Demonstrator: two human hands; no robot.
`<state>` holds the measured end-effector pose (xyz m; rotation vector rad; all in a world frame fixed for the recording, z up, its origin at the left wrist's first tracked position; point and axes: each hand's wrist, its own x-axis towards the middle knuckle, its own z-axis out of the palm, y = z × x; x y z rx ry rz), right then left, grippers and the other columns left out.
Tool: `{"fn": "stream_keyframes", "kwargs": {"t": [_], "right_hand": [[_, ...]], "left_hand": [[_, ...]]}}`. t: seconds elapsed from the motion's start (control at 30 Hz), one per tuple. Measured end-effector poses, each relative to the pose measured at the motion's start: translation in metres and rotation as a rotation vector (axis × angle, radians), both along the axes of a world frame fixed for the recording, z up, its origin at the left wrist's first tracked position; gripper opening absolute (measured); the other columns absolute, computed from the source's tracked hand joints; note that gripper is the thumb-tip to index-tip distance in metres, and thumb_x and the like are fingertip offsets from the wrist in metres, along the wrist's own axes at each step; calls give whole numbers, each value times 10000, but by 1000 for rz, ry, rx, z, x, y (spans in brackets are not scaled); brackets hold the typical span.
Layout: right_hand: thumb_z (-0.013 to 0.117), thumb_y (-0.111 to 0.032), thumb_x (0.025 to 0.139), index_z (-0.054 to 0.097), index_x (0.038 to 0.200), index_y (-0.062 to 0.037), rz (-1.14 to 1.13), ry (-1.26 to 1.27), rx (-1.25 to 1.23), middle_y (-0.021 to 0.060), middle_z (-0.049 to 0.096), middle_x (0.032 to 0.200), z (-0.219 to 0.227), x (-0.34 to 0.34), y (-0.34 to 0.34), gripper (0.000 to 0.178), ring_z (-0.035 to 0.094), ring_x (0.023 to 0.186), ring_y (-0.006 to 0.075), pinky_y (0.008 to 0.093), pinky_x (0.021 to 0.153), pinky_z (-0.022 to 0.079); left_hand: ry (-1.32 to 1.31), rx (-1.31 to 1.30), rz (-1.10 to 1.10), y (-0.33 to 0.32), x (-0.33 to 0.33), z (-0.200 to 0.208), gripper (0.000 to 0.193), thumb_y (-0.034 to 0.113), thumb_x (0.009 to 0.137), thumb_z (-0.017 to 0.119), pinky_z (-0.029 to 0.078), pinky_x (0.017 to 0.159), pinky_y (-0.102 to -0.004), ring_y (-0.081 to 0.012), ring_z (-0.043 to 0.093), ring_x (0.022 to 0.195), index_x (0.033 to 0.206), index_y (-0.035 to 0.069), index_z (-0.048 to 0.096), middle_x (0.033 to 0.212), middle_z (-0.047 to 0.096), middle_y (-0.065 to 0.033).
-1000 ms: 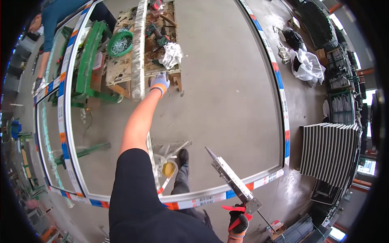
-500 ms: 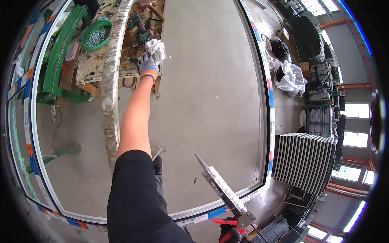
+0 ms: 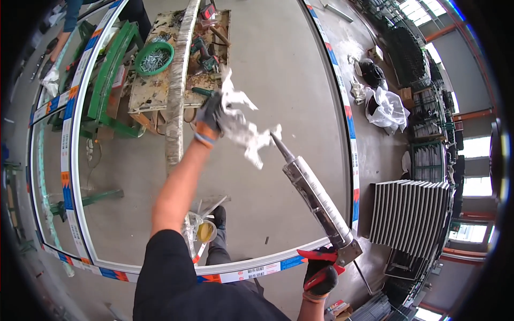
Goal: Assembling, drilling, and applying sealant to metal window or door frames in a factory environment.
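Note:
In my gloved left hand (image 3: 210,115), blurred by motion, a crumpled white rag (image 3: 241,131) hangs just off the near edge of the workbench (image 3: 144,96). My right hand (image 3: 321,275), in a dark glove with an orange cuff, grips a caulking gun (image 3: 318,200) by its red handle. The gun carries a whitish cartridge and tilts up to the left. Its grey nozzle tip meets the rag's right end in the picture; whether they touch I cannot tell. A large frame (image 3: 350,120) with taped edges surrounds the space below both hands.
A green bowl (image 3: 170,58) of screws and a cordless drill (image 3: 205,56) sit on the bench. A paint-smeared bar (image 3: 175,101) runs across it. Near my foot is a container (image 3: 206,231) with yellow contents. Stacked profiles (image 3: 409,216) stand right. Another person's hand (image 3: 51,47) shows far left.
My left hand has lifted the rag away from the bench and brought it nearer. The caulking gun has risen, its nozzle now up by the rag. The whole view has shifted slightly.

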<state>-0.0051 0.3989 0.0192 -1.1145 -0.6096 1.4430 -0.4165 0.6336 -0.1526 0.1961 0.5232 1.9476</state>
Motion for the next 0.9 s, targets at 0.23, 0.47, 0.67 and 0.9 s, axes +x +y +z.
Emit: {"fn": "stream_keyframes", "kwargs": {"t": [0.23, 0.47, 0.67, 0.9], "right_hand": [[683, -257, 781, 444, 1351, -2, 33, 125, -14, 149, 577, 1217, 16, -14, -27, 669, 561, 1186, 311, 441, 1033, 440], [685, -257, 765, 460, 1333, 8, 83, 63, -87, 168, 604, 1186, 13, 8, -44, 666, 615, 1095, 308, 414, 952, 496], [696, -252, 680, 462, 1322, 43, 51, -102, -104, 199, 637, 1078, 11, 19, -48, 744, 664, 945, 317, 385, 744, 551], [686, -268, 703, 484, 1306, 26, 87, -109, -131, 185, 645, 1080, -1, 22, -38, 701, 661, 948, 303, 384, 759, 545]], "left_hand": [[-189, 576, -269, -50, 84, 40, 439, 367, 1012, 500, 472, 770, -259, -132, 566, 890, 1237, -3, 575, 1074, 625, -68], [452, -137, 150, -101, 114, 60, 421, 397, 1058, 397, 388, 552, -250, -87, 446, 585, 755, 116, 482, 680, 487, 11], [71, 89, -211, -96, 101, 28, 437, 395, 1064, 350, 425, 621, -282, -109, 488, 642, 747, 122, 476, 668, 475, 16], [-263, -126, -624, -42, 82, -71, 476, 534, 962, 557, 388, 546, -270, -104, 420, 552, 687, 156, 469, 584, 408, 64]]}}
